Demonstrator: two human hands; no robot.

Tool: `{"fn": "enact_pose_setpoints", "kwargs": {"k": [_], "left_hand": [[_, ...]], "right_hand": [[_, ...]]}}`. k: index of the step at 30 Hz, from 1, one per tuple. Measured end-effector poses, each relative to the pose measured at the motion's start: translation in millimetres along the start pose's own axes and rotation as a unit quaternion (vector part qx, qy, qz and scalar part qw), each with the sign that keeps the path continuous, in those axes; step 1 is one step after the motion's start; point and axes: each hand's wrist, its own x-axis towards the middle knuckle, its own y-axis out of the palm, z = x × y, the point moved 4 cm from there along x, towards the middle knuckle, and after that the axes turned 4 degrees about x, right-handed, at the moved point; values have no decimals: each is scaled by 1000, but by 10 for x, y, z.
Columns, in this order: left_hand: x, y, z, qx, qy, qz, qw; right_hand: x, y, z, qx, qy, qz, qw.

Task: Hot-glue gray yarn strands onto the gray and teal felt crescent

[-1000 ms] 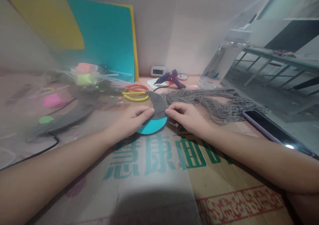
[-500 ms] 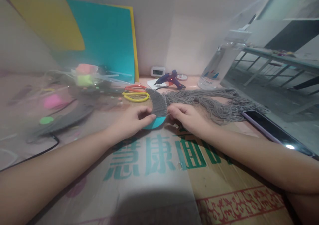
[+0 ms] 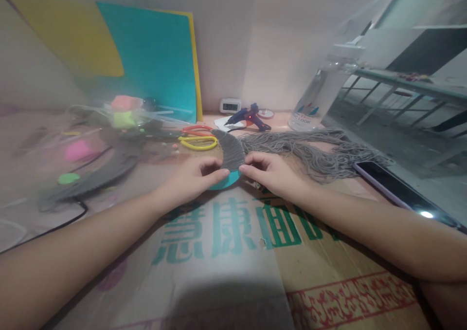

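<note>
Between my hands is a curved teal crescent (image 3: 223,181), mostly covered with rows of grey yarn (image 3: 233,150); its near end shows bare teal. My left hand (image 3: 204,173) grips the crescent's left edge, thumb on top near the bare end. On the opposite edge, my right hand (image 3: 262,167) pinches the piece where the yarn meets the teal, its fingertips partly hidden. A loose bundle of grey yarn (image 3: 321,150) stretches out to the right behind my right hand. Scissors with orange and yellow handles (image 3: 199,142) lie just beyond the crescent.
A blue glue gun (image 3: 250,117) stands at the back beside a small digital clock (image 3: 230,105). To the right are a clear bottle (image 3: 321,91) and a phone (image 3: 404,189). Teal and yellow sheets (image 3: 153,62) lean on the wall. Another grey crescent (image 3: 98,176) lies left. Printed cardboard (image 3: 233,276) covers the front.
My right hand has shifted slightly left, from just beside the crescent onto its right edge. My left hand has stayed almost still on the piece.
</note>
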Motion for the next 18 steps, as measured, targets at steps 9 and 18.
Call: {"fn": "enact_pose_setpoints", "kwargs": {"k": [9,18], "left_hand": [[8,26,22,-114,-10,10,993],[6,10,15,-98,-22,-28,995]], "right_hand": [[13,-41,-63,38,-6,-26,999],[-17,-93,-43,8,-54,-103,993]]}}
